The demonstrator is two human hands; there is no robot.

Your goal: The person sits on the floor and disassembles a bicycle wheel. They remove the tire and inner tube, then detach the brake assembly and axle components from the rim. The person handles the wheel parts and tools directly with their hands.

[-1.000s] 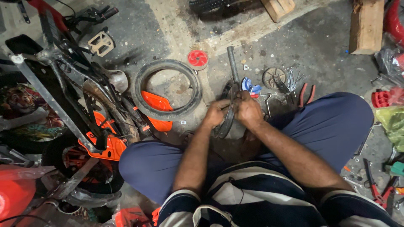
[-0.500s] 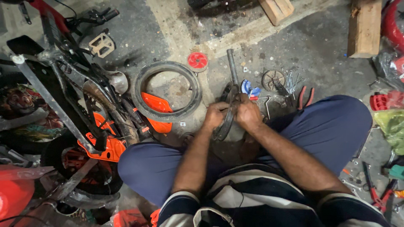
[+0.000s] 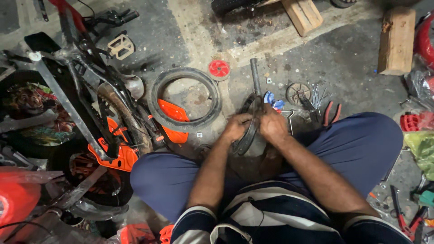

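At frame centre, on the concrete floor [image 3: 361, 68], a seated person is working a small wheel [image 3: 246, 135] held upright between the knees. The left hand [image 3: 236, 127] is closing its fingers around the wheel's rim on the 9 o'clock side; the right hand [image 3: 272, 124] is gripping the rim at 3 o'clock, knuckles up. A dark bar [image 3: 255, 77] is rising from between the hands toward 12 o'clock; I cannot tell which hand is holding it.

At 10 o'clock from the hands, a loose tyre [image 3: 185, 98] is lying flat, an orange plastic guard [image 3: 174, 117] overlapping its lower edge. Just past it at 12 o'clock, a round red cap [image 3: 219, 69] is sitting on the floor. At 9 o'clock, a bike frame [image 3: 81, 86] is lying overturned, pedal [image 3: 120, 46] facing up.

At 2 o'clock, a small sprocket [image 3: 297, 92] is lying beside a scatter of nails [image 3: 318, 96] and red-handled pliers [image 3: 332, 113]. A blue scrap [image 3: 271, 98] is showing just above the right hand.

At 1 o'clock, far, two wood blocks [image 3: 397, 39] are lying well apart. At the 3 o'clock edge, a yellow-green bag [image 3: 422, 151] is slumping below a red plastic piece [image 3: 411, 122]; any label is too blurred to tell.
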